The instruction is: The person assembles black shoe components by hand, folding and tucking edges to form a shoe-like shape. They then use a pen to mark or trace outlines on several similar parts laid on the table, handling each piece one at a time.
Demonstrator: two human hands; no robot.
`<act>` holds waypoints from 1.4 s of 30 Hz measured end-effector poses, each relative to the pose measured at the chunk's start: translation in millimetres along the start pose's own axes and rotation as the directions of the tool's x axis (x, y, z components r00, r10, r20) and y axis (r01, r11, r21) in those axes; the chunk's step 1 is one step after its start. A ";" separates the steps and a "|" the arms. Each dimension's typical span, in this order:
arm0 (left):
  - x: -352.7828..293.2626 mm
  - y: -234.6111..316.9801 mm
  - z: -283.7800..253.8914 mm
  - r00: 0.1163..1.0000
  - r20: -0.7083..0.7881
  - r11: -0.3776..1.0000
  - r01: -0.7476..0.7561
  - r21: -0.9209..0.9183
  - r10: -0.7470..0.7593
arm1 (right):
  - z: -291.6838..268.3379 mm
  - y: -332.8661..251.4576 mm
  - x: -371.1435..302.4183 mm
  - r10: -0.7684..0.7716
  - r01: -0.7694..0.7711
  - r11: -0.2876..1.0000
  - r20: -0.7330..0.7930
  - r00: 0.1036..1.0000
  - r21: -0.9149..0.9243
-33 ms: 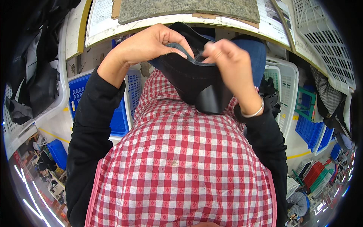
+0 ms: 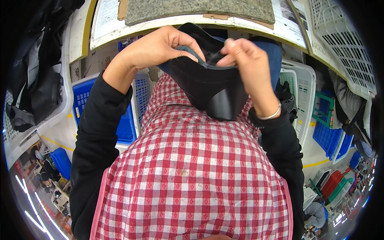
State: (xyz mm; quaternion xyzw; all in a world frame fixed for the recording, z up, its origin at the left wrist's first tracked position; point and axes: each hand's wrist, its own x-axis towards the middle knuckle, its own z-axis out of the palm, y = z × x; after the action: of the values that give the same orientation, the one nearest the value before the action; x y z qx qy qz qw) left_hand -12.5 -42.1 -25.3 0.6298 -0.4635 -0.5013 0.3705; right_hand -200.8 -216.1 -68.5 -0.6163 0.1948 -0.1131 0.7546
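A black stitched shoe upper (image 2: pixel 200 82) hangs above my lap, its opening turned up and a grey lining showing along the rim. A smooth, shiny black patch covers its lower end. My left hand (image 2: pixel 170 46) pinches the rim on the left, thumb outside and fingers inside the opening. My right hand (image 2: pixel 246 58) is curled at the right side of the opening, fingers drawn together and slightly blurred. Whatever lies between those fingertips, if anything, is too small to make out.
Ahead lies a worktable (image 2: pixel 192 24) with a grey stone slab (image 2: pixel 200 11) on it. Blue baskets (image 2: pixel 126 124) stand at left, a white basket (image 2: pixel 306 86) at right. Black pieces (image 2: pixel 44 88) fill a left-hand crate; another white crate (image 2: pixel 344 44) sits at upper right.
My right hand has shifted a little to the right, uncovering more of the upper's rim. My left hand keeps its place on the rim.
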 end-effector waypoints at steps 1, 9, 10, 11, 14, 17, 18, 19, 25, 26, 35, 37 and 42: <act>-0.3 -0.3 0.9 0.999 0.003 0.999 -0.046 0.020 0.046 | -9.3 -0.1 4.3 0.078 -0.078 0.997 -0.074 0.994 -0.002; 1.1 -8.8 3.3 0.997 -0.050 0.996 -0.054 -0.064 0.051 | -42.9 1.9 1.0 -0.038 0.045 0.999 0.267 0.963 -0.020; 1.5 -9.3 3.2 0.998 -0.050 0.997 -0.045 -0.070 0.042 | -39.1 -0.2 -2.1 -0.004 -0.004 1.000 0.348 0.938 0.021; 2.0 -9.5 3.3 0.997 -0.047 0.996 -0.065 -0.068 0.062 | -34.1 -2.0 -3.6 0.043 0.021 0.987 0.386 0.922 -0.159; 2.2 -8.4 4.3 0.993 -0.039 0.994 -0.109 -0.014 0.108 | -19.1 -8.5 -6.6 0.006 0.164 0.901 0.390 0.921 -0.402; 1.2 -6.6 5.6 0.985 -0.040 0.986 -0.164 0.021 0.165 | -14.8 -12.8 -4.8 0.091 0.111 0.869 0.376 0.922 -0.482; 0.9 -6.1 5.9 0.985 -0.039 0.985 -0.169 0.021 0.169 | -15.4 -13.5 -3.5 0.128 0.093 0.856 0.382 0.915 -0.509; 0.5 -5.7 6.0 0.984 -0.038 0.985 -0.174 0.021 0.174 | -16.1 -13.6 -2.3 0.136 0.097 0.853 0.397 0.908 -0.513; -3.0 -7.0 7.9 0.979 -0.068 0.982 -0.190 0.025 0.191 | -10.6 -5.5 0.5 0.067 0.107 0.912 0.400 0.914 -0.397; -4.2 -7.7 9.1 0.986 -0.077 0.989 -0.151 0.000 0.151 | -9.1 -4.7 -0.8 0.070 0.101 0.909 0.387 0.919 -0.404; -11.1 -17.5 4.7 0.989 -0.098 0.992 -0.106 0.075 0.113 | -8.1 -3.0 -4.2 0.108 0.055 0.885 0.318 0.942 -0.462; -18.3 -18.4 5.5 0.986 -0.165 0.985 0.043 0.164 -0.016 | -7.9 -3.7 -5.7 0.121 0.019 0.903 0.296 0.948 -0.430; -39.3 -20.7 23.2 0.984 -0.176 0.993 -0.043 -0.112 0.023 | -2.1 -14.1 -6.1 0.077 0.116 0.834 0.323 0.943 -0.539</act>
State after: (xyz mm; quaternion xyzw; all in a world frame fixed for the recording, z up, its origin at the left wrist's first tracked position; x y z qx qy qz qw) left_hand -33.4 1.6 -38.4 0.6409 -0.4098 -0.4641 0.4538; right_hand -206.2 -218.4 -54.2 -0.8191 0.0829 0.0453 0.5659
